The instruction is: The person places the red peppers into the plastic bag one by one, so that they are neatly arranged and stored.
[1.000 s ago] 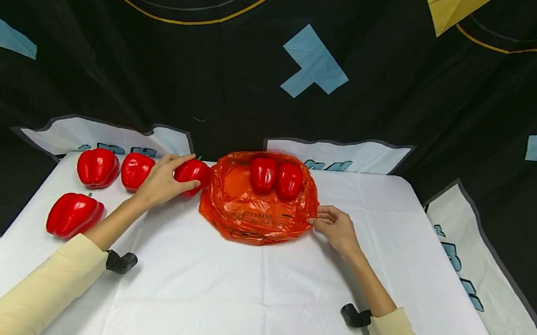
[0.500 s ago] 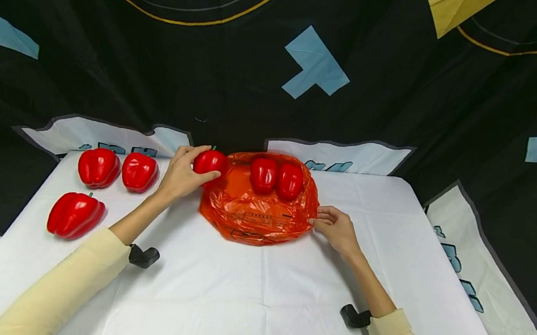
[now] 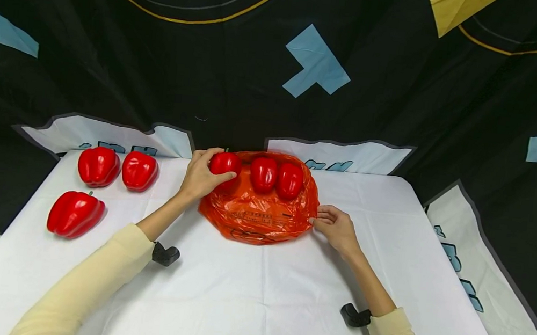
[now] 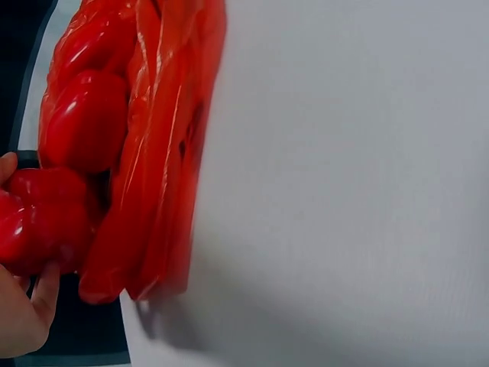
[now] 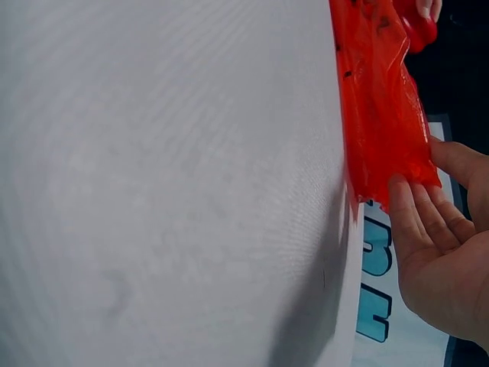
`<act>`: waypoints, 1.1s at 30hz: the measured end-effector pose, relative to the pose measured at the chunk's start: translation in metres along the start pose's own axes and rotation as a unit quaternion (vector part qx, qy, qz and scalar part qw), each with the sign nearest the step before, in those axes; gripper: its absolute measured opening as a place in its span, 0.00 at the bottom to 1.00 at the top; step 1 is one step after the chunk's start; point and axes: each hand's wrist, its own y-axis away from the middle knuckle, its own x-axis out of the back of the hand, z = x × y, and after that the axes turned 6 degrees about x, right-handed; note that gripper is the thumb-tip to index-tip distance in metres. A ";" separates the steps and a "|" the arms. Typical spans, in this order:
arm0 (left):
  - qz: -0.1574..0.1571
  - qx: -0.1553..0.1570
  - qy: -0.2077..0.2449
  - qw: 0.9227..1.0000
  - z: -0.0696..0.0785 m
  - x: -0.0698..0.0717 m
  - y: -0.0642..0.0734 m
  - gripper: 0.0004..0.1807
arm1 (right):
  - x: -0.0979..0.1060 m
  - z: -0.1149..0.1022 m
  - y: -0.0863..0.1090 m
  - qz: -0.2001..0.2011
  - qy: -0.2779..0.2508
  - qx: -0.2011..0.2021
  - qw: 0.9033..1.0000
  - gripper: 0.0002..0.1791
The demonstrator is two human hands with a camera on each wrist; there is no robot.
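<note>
In the head view my left hand [image 3: 201, 176] grips a red bell pepper [image 3: 226, 163], thumb on the near side, over the left end of an orange-red plastic bag [image 3: 253, 222]. Two more red bell peppers [image 3: 290, 181] sit side by side in the bag's open mouth. Seen from the left wrist, the held pepper [image 4: 50, 222] is right at the bag's rim, beside a pepper [image 4: 88, 122] inside. My right hand [image 3: 337, 229] pinches the bag's right edge; in the right wrist view its thumb [image 5: 454, 162] and fingers [image 5: 416, 218] lie on either side of the plastic.
Three red bell peppers stand on the left of the white-covered table [image 3: 216, 303]: two at the back [image 3: 98, 166] and one nearer [image 3: 75, 215]. A dark patterned cloth [image 3: 237, 89] hangs behind the table's back edge.
My left hand has carried its bell pepper to the right, from beside the bag to over its left end. The right hand has stayed at the bag's right edge.
</note>
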 end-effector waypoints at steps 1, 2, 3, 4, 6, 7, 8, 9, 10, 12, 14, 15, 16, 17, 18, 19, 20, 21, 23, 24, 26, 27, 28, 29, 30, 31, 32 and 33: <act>0.000 0.001 -0.001 1.000 0.000 -0.002 0.000 0.39 | 0.000 0.000 0.000 0.000 0.000 0.000 1.000 0.21; 0.000 0.001 -0.003 1.000 0.001 -0.004 -0.001 0.39 | 0.000 0.000 0.000 0.000 -0.001 0.000 1.000 0.21; 0.000 0.002 -0.004 1.000 0.001 -0.007 -0.001 0.39 | 0.000 0.000 0.000 0.000 -0.001 0.000 1.000 0.21; 0.000 0.002 -0.006 1.000 0.001 -0.009 -0.001 0.38 | 0.000 0.000 0.000 0.000 -0.001 0.000 1.000 0.21; 0.001 0.001 -0.007 1.000 0.003 -0.013 -0.001 0.38 | 0.000 0.000 -0.001 -0.002 0.001 0.002 1.000 0.21; 0.002 0.000 -0.007 1.000 0.003 -0.014 -0.001 0.38 | 0.001 0.001 -0.001 -0.003 0.002 0.003 1.000 0.21; 0.003 -0.001 -0.006 1.000 0.003 -0.016 -0.001 0.38 | 0.001 0.001 -0.001 -0.003 0.002 0.004 1.000 0.21; 0.004 -0.002 -0.005 1.000 0.004 -0.018 -0.001 0.38 | 0.001 0.001 -0.001 -0.004 0.003 0.005 1.000 0.21; 0.005 -0.002 -0.004 1.000 0.004 -0.019 -0.002 0.38 | 0.001 0.002 -0.001 -0.004 0.004 0.006 1.000 0.21; 0.005 0.000 -0.003 1.000 0.004 -0.023 -0.002 0.38 | 0.001 0.002 -0.001 -0.005 0.005 0.006 1.000 0.22; 0.005 0.004 -0.002 1.000 0.004 -0.026 -0.003 0.38 | 0.001 0.002 -0.001 -0.004 0.004 0.005 1.000 0.22; 0.006 0.006 -0.002 1.000 0.004 -0.028 -0.003 0.38 | 0.000 0.002 -0.001 -0.004 0.003 0.003 1.000 0.22; 0.006 0.008 -0.003 1.000 0.003 -0.030 -0.004 0.38 | 0.000 0.001 -0.001 -0.005 0.003 0.002 1.000 0.22; 0.008 0.010 -0.004 1.000 0.003 -0.032 -0.004 0.38 | 0.000 0.001 -0.001 -0.004 0.003 0.000 1.000 0.22; 0.010 0.011 -0.006 1.000 0.002 -0.033 -0.004 0.38 | 0.000 0.001 0.000 -0.004 0.003 -0.002 1.000 0.22; 0.011 0.014 -0.008 1.000 0.001 -0.035 -0.005 0.38 | 0.000 0.000 0.000 -0.004 0.004 -0.003 1.000 0.22; 0.013 0.015 -0.010 1.000 0.001 -0.036 -0.005 0.39 | 0.000 0.000 0.000 -0.005 0.004 -0.003 1.000 0.22; 0.015 0.017 -0.014 1.000 0.000 -0.038 -0.006 0.39 | 0.000 -0.001 0.001 -0.005 0.004 -0.003 1.000 0.22; 0.019 0.020 -0.022 0.999 -0.001 -0.041 -0.006 0.39 | 0.000 -0.010 0.003 -0.009 0.006 -0.005 1.000 0.22; 0.021 0.021 -0.024 0.999 -0.002 -0.042 -0.007 0.39 | 0.000 -0.015 0.005 -0.011 0.006 -0.006 1.000 0.22; 0.025 0.023 -0.026 0.999 -0.003 -0.044 -0.007 0.39 | 0.000 -0.024 0.008 -0.015 0.003 -0.004 1.000 0.21; 0.026 0.024 -0.028 0.999 -0.003 -0.045 -0.008 0.39 | 0.000 -0.029 0.010 -0.017 0.000 -0.005 1.000 0.21; 0.027 0.024 -0.028 0.999 -0.003 -0.045 -0.008 0.39 | 0.000 -0.032 0.011 -0.018 -0.001 -0.004 1.000 0.21; 0.027 0.025 -0.029 0.999 -0.004 -0.046 -0.008 0.40 | 0.001 -0.032 0.011 -0.018 -0.006 -0.003 1.000 0.21; 0.026 0.025 -0.030 0.999 -0.004 -0.046 -0.008 0.40 | 0.001 -0.033 0.012 -0.018 -0.009 -0.003 1.000 0.21; 0.026 0.026 -0.033 0.999 -0.004 -0.047 -0.008 0.40 | 0.001 -0.033 0.012 -0.018 -0.010 -0.004 1.000 0.21; 0.025 0.027 -0.035 0.999 -0.004 -0.047 -0.008 0.40 | 0.001 -0.033 0.012 -0.018 -0.013 -0.005 1.000 0.21; 0.024 0.027 -0.037 0.999 -0.005 -0.048 -0.008 0.40 | 0.001 -0.033 0.011 -0.018 -0.014 -0.005 1.000 0.21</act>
